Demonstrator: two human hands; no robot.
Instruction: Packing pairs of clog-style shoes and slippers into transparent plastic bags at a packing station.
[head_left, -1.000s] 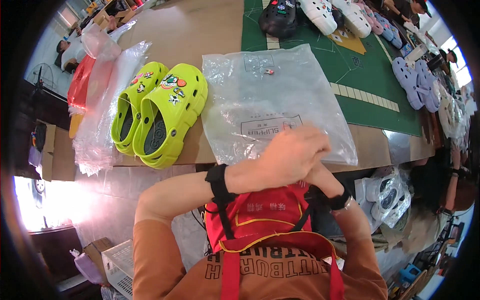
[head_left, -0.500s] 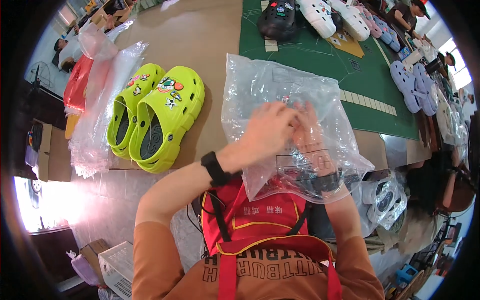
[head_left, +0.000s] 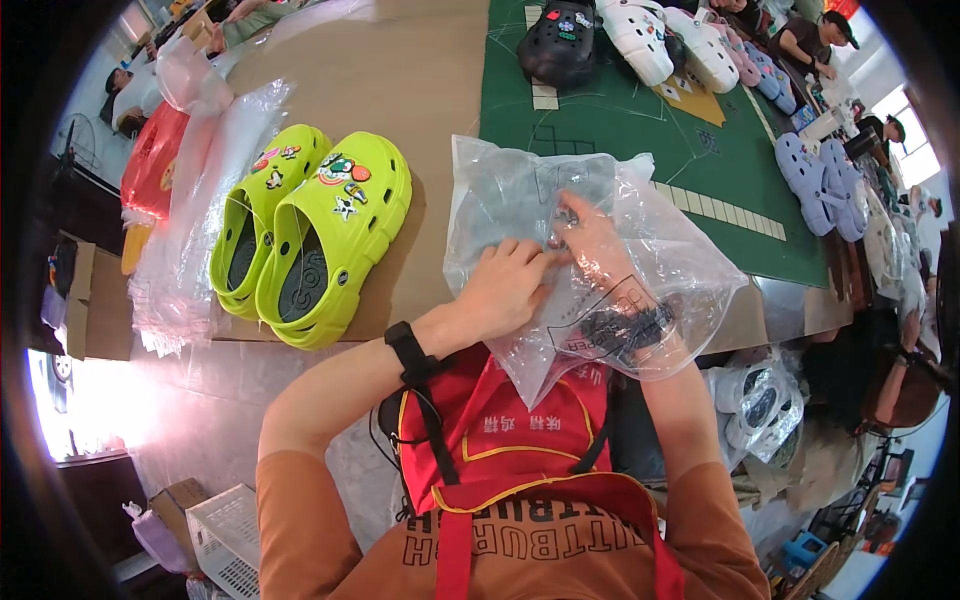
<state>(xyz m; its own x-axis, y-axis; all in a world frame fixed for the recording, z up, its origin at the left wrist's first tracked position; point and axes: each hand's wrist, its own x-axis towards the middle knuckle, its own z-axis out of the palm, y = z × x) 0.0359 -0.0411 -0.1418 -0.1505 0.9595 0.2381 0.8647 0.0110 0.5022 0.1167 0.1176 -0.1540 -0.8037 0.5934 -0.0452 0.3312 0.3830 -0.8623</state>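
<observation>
Change: half a second ago the clear plastic bag (head_left: pixel 590 260) was bunched high over both hands; now it hangs wider and puffed, and the right forearm is sunk deeper into it.
Nearest: an orange sleeve and a red apron (head_left: pixel 510 440) fill the lower centre of the frame.
Left hand (head_left: pixel 510 285): just left of centre, outside the bag, fingers curled and closed on the film at its left wall. A black wristband sits on that wrist.
Right hand (head_left: pixel 590 235): inside the bag, seen through the film, fingers half curled and pressing up against the inner side; I cannot tell whether it has hold of anything but the film.
Bag position: centre of the frame, lifted off the table, its open mouth turned down toward the apron and its closed end up toward the green mat (head_left: pixel 640 130).
Key relation: the bag's long axis runs from lower right to upper left. It sleeves the right hand and lies just right of the left hand, touching both.
Shoes: a pair of lime green clogs (head_left: pixel 310 235) with small charms lies on the brown table (head_left: pixel 420 90), well left of the bag and nearer the left hand, toes toward the top of the frame.
Further left: more clear bags (head_left: pixel 185 240) in a loose heap.
Far: a black clog (head_left: pixel 560 40) and white clogs (head_left: pixel 670 40) on the mat at the top edge.
</observation>
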